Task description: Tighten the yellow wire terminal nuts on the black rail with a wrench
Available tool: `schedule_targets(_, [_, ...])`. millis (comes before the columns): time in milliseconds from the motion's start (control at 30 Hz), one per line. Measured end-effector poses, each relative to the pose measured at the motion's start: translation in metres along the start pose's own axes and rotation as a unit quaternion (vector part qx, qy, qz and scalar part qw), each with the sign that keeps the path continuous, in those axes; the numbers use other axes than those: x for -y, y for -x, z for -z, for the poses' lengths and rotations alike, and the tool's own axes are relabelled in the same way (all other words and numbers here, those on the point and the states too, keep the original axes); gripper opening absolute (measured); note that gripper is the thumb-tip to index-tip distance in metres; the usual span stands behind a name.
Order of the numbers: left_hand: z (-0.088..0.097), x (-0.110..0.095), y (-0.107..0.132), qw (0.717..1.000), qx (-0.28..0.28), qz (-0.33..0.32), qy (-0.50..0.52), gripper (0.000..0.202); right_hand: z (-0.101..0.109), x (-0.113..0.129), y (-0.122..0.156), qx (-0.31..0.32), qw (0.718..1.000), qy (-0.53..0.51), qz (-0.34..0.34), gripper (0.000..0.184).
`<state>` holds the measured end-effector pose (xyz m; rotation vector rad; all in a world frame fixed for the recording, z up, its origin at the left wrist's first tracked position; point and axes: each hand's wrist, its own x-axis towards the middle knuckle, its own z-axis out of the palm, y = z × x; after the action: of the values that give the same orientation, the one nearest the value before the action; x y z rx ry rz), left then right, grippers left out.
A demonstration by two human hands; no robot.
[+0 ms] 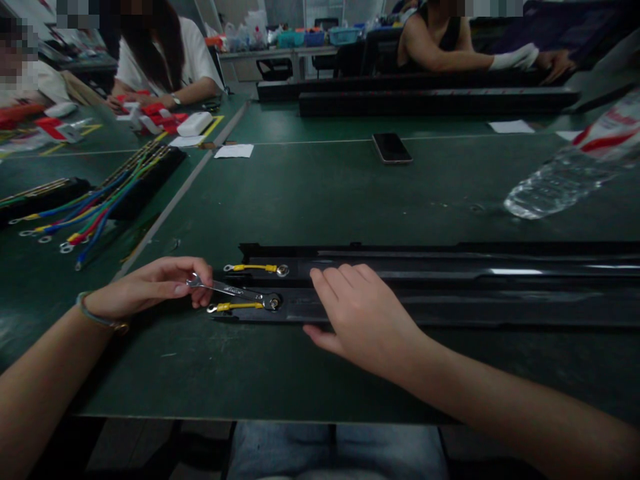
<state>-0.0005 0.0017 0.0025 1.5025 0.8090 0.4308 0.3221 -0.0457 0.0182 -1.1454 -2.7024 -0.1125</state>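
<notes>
My left hand (150, 285) pinches the handle end of a small metal wrench (227, 289), whose head sits on a bolt (273, 302) at the left end of a long black rail (450, 293). Two short yellow wires with ring terminals lie there: one (235, 307) by the wrench, another (255, 268) on the rail's far strip. My right hand (363, 317) lies across the rail just right of the bolts, fingers curved over its top and thumb at its near edge, holding it down.
A clear water bottle (565, 173) lies on its side at the right. A phone (391, 147) rests further back on the green table (310, 200). A bundle of coloured wires (90, 213) sits left. Other people work at the far side, with more black rails (425, 100).
</notes>
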Motion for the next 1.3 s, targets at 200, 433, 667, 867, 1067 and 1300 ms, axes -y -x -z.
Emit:
schedule_targets(200, [-0.0024,-0.0027,-0.0009,1.0,-0.006,-0.003,0.001,0.019,-0.0004,0.0006,-0.0005,-0.001,1.0,0.003,0.0,0.053])
schedule_targets(433, [-0.0024,-0.0033,-0.0012,1.0,-0.012,-0.007,-0.018,0.019,-0.0005,-0.0002,-0.0003,-0.005,1.0,0.008,0.0,0.052])
schedule_targets(667, [-0.0027,-0.0039,-0.0018,0.999,-0.013,-0.01,-0.028,0.019,-0.0003,-0.0006,0.0002,-0.002,1.0,0.004,-0.001,0.051])
schedule_targets(867, [-0.0042,-0.005,-0.0015,1.0,-0.022,-0.009,-0.018,0.017,-0.0001,-0.0002,-0.0001,-0.003,1.0,0.004,0.001,0.051])
schedule_targets(1067, [0.0011,-0.0027,0.0006,0.999,0.037,-0.026,-0.017,0.016,-0.0009,-0.0007,0.0002,-0.003,1.0,0.001,0.002,0.051])
schedule_targets(1300, [0.002,-0.0069,0.0014,0.991,0.118,-0.048,-0.036,0.018,-0.0012,-0.0004,-0.0002,-0.008,1.0,0.005,0.002,0.052])
